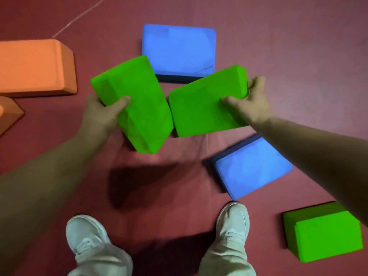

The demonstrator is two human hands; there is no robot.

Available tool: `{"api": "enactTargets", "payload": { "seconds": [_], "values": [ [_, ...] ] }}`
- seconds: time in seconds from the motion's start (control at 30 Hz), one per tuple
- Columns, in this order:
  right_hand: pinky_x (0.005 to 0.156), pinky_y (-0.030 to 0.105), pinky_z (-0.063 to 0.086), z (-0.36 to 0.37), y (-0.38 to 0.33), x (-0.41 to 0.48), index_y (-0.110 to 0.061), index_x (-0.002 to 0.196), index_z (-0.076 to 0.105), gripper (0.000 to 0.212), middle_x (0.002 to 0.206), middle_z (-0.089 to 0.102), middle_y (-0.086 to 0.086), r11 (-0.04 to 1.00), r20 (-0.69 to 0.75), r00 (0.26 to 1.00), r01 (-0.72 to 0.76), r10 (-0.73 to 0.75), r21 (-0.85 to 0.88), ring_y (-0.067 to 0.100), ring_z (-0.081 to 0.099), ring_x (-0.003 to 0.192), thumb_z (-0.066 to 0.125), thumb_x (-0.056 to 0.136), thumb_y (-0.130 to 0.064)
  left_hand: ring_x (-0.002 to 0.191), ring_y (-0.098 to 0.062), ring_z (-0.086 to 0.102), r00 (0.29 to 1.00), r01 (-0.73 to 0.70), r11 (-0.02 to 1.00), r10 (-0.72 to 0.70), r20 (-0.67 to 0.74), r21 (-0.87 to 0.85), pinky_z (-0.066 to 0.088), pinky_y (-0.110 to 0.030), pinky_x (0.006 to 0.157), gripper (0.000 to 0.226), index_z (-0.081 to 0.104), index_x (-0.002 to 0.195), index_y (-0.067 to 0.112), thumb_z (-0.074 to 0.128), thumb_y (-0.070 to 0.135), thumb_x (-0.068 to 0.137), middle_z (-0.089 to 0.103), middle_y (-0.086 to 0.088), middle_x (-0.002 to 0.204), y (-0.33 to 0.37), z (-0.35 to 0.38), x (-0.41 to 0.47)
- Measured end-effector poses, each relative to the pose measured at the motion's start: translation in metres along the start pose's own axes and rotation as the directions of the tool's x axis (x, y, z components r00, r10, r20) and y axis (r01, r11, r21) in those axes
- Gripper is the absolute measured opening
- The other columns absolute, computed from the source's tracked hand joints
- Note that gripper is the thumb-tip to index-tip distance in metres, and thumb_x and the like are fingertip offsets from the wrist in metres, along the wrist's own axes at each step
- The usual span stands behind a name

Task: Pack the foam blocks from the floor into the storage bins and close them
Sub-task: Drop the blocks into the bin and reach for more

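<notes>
My left hand (100,114) clamps the left green block (137,90), my right hand (253,102) the right green block (201,104), both raised at mid-frame, nearly touching. They seem light, springy foam, not slippery; pinching across the thickness near one end should hold.

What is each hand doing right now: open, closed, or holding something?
Left hand: grips the left raised green block.
Right hand: grips the right raised green block.
</notes>
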State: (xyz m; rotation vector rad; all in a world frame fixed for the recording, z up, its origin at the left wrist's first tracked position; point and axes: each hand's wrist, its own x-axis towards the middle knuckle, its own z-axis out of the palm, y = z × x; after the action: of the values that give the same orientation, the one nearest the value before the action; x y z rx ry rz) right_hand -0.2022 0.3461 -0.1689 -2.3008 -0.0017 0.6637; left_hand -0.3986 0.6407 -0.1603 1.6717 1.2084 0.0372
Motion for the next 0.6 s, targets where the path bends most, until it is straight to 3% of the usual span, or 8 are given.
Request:
{"api": "enactTargets", "payload": {
  "seconds": [0.1,0.2,0.27,0.33,0.47,0.53,0.6],
  "values": [
    [0.08,0.032,0.041,-0.002,-0.024,-0.013,-0.018,0.103,0.031,0.061,0.107,0.044,0.005,0.962,0.005,0.97,0.241,-0.243,-0.129,0.021,0.046,0.094,0.08,0.071,-0.035,0.11,-0.017,0.064,0.998,-0.015,1.0,0.014,0.065,0.009,0.053,-0.043,0.09,0.098,0.017,0.143,0.03,0.083,0.03,0.07,0.06,0.004,0.127,0.011,-0.002,-0.004],
    [0.092,0.039,0.041,0.01,-0.048,-0.032,-0.007,0.114,0.041,0.062,0.114,0.045,0.013,0.864,0.079,0.905,0.422,-0.417,-0.275,0.03,0.047,0.106,0.075,0.074,-0.039,0.107,-0.015,0.054,0.991,-0.097,0.984,0.082,0.104,0.149,0.05,-0.038,0.09,0.085,0.03,0.14,0.02,0.082,0.009,0.073,0.053,0.006,0.116,0.017,-0.007,-0.004],
    [0.094,0.042,0.042,0.026,-0.06,-0.041,-0.005,0.122,0.041,0.067,0.115,0.049,0.016,0.825,0.144,0.891,0.453,-0.43,-0.339,0.035,0.049,0.108,0.071,0.075,-0.041,0.108,-0.023,0.052,0.989,-0.149,0.933,0.137,0.059,0.327,0.048,-0.037,0.09,0.081,0.038,0.128,0.011,0.087,0.021,0.064,0.052,-0.008,0.119,0.023,-0.014,-0.005],
    [0.089,0.043,0.044,0.041,-0.07,-0.049,-0.005,0.128,0.038,0.073,0.113,0.052,0.019,0.793,0.182,0.888,0.459,-0.422,-0.4,0.038,0.052,0.106,0.067,0.074,-0.044,0.109,-0.03,0.053,0.994,-0.113,0.896,0.101,0.05,0.429,0.046,-0.039,0.087,0.078,0.038,0.119,0.004,0.088,0.028,0.064,0.051,-0.019,0.12,0.022,-0.02,-0.006],
    [0.085,0.043,0.046,0.055,-0.087,-0.068,-0.007,0.13,0.035,0.075,0.112,0.051,0.018,0.8,0.182,0.908,0.419,-0.378,-0.428,0.04,0.052,0.105,0.069,0.073,-0.041,0.109,-0.03,0.054,0.998,0.036,0.921,-0.056,0.042,0.388,0.045,-0.039,0.086,0.076,0.031,0.113,0.011,0.087,0.031,0.065,0.05,-0.012,0.115,0.022,-0.033,-0.015],
    [0.085,0.043,0.046,0.05,-0.095,-0.08,-0.008,0.129,0.035,0.074,0.112,0.051,0.016,0.812,0.195,0.915,0.404,-0.354,-0.421,0.04,0.053,0.106,0.071,0.072,-0.04,0.117,-0.028,0.05,0.994,0.081,0.931,-0.1,0.035,0.357,0.039,-0.031,0.086,0.077,0.031,0.122,0.01,0.086,0.02,0.068,0.048,-0.011,0.122,0.028,-0.041,-0.024],
    [0.083,0.042,0.048,0.037,-0.112,-0.092,-0.01,0.128,0.035,0.074,0.114,0.053,0.016,0.827,0.189,0.925,0.378,-0.328,-0.415,0.039,0.054,0.106,0.071,0.072,-0.042,0.129,-0.028,0.043,0.992,0.1,0.933,-0.12,0.037,0.347,0.037,-0.03,0.098,0.092,0.03,0.141,0.006,0.085,0.011,0.067,0.043,-0.014,0.139,0.041,-0.056,-0.032]
  ]
}}
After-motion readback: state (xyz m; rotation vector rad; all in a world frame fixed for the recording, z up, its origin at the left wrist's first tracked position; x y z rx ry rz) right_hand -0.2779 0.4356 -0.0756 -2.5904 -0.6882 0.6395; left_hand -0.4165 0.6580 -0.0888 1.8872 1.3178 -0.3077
